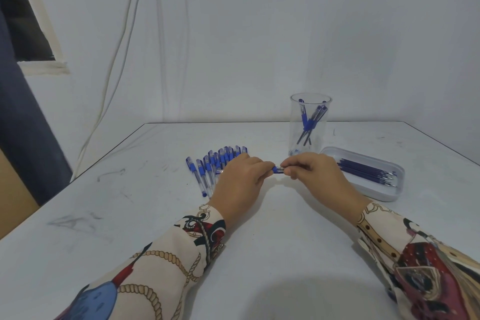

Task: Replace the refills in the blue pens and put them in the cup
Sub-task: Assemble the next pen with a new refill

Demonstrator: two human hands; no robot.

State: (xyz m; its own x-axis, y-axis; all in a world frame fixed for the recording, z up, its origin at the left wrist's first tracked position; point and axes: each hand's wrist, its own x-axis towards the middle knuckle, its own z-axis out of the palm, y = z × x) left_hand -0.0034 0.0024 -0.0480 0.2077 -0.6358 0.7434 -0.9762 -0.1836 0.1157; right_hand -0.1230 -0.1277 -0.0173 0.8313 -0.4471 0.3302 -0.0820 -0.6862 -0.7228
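My left hand (240, 179) and right hand (310, 173) each pinch an end of one pen (277, 170), held low just in front of the cup (310, 122). If I twist too hard, a small part could slip and roll off. There is bare tabletop (259, 241) nearer me than the cup; pens (215, 163) lie to its left, the refill tray (368, 171) to its right.

White table (145, 215), surface scuffed with grey marks. Row of blue pens (215, 163) lies side by side at centre-left. Clear cup (310, 125) stands upright far right of centre. White tray (384, 189) sits right of the cup, holding refills (363, 170).
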